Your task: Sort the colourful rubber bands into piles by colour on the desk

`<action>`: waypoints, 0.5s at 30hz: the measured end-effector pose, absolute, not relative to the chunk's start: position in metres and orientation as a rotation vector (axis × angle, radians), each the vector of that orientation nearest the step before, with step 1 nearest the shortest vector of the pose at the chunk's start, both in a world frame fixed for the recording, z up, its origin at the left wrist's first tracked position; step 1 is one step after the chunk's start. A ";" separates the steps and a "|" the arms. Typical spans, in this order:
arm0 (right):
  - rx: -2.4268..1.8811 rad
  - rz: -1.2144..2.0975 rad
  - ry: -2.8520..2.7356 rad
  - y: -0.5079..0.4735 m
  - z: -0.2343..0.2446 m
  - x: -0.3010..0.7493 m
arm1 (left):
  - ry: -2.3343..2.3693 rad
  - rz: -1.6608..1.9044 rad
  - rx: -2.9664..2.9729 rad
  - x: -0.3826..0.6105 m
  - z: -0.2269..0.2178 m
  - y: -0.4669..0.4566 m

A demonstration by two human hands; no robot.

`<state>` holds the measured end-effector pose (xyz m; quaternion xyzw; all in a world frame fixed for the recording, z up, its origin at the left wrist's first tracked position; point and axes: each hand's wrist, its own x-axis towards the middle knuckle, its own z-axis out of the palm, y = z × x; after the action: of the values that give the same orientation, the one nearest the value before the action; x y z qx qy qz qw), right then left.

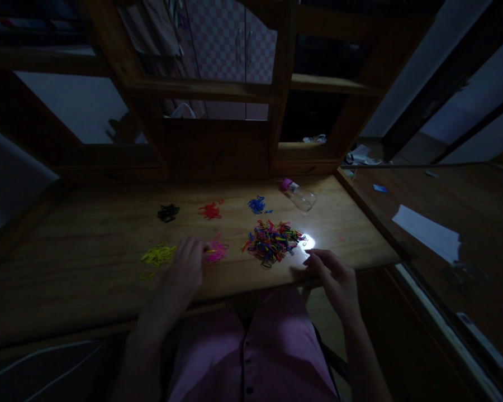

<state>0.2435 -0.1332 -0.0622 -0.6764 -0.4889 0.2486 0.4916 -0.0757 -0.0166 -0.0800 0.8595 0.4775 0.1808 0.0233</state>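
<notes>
My left hand [188, 261] is over the table between the yellow rubber bands [158, 254] and the pink rubber bands [216, 250]. Its fingertips are closed on a small yellow band [210, 251] that sticks out toward the pink heap. To the right of a large mixed heap of rubber bands [273, 241], my right hand [334, 274] has its thumb and fingertips together near the table top. What it pinches, if anything, is too small to make out. Behind these lie separate heaps of black bands [167, 213], red bands [210, 210] and blue bands [257, 205].
A clear bottle with a pink cap [299, 195] lies on its side at the back right of the wooden table [96, 229]. Wooden shelving [218, 142] rises behind. On a brown surface to the right lies a white paper [427, 231]. The light is dim.
</notes>
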 end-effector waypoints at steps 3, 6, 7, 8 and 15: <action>-1.643 0.614 -1.194 -0.131 -0.062 0.243 | 1.794 0.472 2.635 -0.134 -0.085 -0.006; -1.637 0.622 -1.200 -0.129 -0.062 0.242 | 1.992 0.258 2.564 -0.180 -0.091 0.001; -1.634 0.627 -1.201 -0.129 -0.062 0.242 | 2.005 0.221 2.520 -0.190 -0.093 0.002; -1.632 0.629 -1.201 -0.128 -0.062 0.241 | 1.996 0.210 2.469 -0.198 -0.093 0.002; -1.619 0.651 -1.195 -0.126 -0.062 0.240 | 1.867 0.283 2.369 -0.210 -0.083 -0.004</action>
<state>0.2400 -0.1256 -0.0622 -0.6670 -0.4923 0.2680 0.4909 -0.2099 -0.0044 -0.0829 0.7808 0.6153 0.0933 0.0563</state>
